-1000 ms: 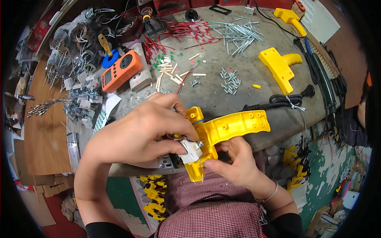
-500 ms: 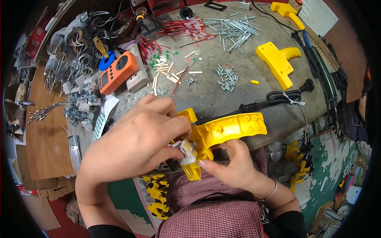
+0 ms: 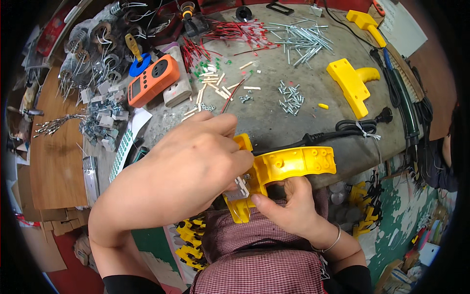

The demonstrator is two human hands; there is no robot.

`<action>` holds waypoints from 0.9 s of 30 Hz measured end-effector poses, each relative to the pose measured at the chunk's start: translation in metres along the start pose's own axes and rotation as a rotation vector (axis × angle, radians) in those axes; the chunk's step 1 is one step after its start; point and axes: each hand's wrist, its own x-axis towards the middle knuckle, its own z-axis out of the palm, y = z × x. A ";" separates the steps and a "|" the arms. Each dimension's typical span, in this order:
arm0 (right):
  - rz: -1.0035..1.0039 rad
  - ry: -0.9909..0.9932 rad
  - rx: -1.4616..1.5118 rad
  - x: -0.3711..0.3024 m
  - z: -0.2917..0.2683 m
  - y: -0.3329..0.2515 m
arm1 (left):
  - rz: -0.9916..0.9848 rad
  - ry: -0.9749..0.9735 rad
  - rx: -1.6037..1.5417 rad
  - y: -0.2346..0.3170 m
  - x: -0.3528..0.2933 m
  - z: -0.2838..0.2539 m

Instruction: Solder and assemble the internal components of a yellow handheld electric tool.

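Note:
A yellow pistol-shaped plastic housing half (image 3: 294,164) lies hollow side up over the table's near edge. My right hand (image 3: 289,208) holds it from the near side, thumb on its rim and fingers below the handle. My left hand (image 3: 203,159) is closed over the body end, fingers curled down into the shell. At its thumb sits a small grey-white block (image 3: 239,189) with metal contacts, in the housing. The left fingertips are partly hidden behind the hand. A black power cord (image 3: 313,139) runs into the housing beside the left fingers.
Beyond lie screws (image 3: 292,99), long metal pins (image 3: 311,43), red-wired parts (image 3: 240,33) and pale strips (image 3: 210,81). An orange meter (image 3: 154,81) stands left, near wired metal parts (image 3: 105,117). Another yellow housing (image 3: 348,85) and a soldering iron (image 3: 405,105) lie right.
My left hand has turned further over the housing, covering more of the grey-white block, which has tilted. My right hand keeps its hold. The whole view has shifted slightly.

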 end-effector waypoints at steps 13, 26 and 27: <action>0.096 0.149 0.039 0.015 0.019 -0.015 | -0.040 0.153 -0.020 -0.002 -0.011 0.026; 0.107 0.215 0.208 0.020 0.021 -0.021 | -0.037 0.978 0.088 0.055 -0.049 0.131; 0.142 0.202 0.227 0.020 0.020 -0.022 | -0.042 0.983 0.088 0.053 -0.050 0.132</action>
